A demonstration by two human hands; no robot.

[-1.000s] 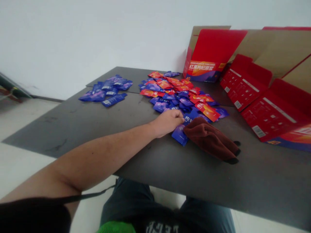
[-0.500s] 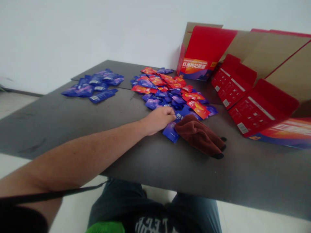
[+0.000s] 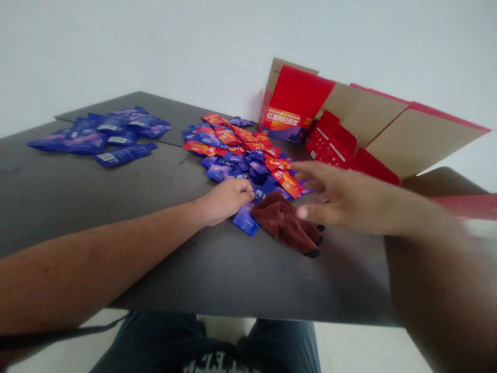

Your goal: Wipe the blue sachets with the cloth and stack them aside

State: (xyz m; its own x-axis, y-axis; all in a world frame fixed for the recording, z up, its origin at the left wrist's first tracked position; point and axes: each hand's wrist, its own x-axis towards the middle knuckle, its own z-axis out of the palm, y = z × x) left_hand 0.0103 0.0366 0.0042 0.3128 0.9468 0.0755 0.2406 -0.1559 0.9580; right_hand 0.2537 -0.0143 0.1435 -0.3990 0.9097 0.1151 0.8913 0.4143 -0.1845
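My left hand (image 3: 227, 200) rests closed at the near edge of a mixed pile of blue and red sachets (image 3: 240, 150). Its curled fingers hide whatever may be in them. Just beside it lies a blue sachet (image 3: 246, 220), partly under a brown plush cloth piece (image 3: 287, 223) with black tips. Over the right side of the pile and the brown piece, my right hand (image 3: 330, 194) is open, fingers apart and a little blurred, with nothing seen in it.
A separate heap of blue sachets (image 3: 116, 129) lies at the left of the dark table (image 3: 155, 181). At the back right stands an open red box (image 3: 285, 122), with more open red boxes (image 3: 330, 140) along the right, partly behind my right arm.
My right hand has come into view from the right, reaching over the brown piece. My left hand stays closed at the same spot by the pile. The view has turned to the right.
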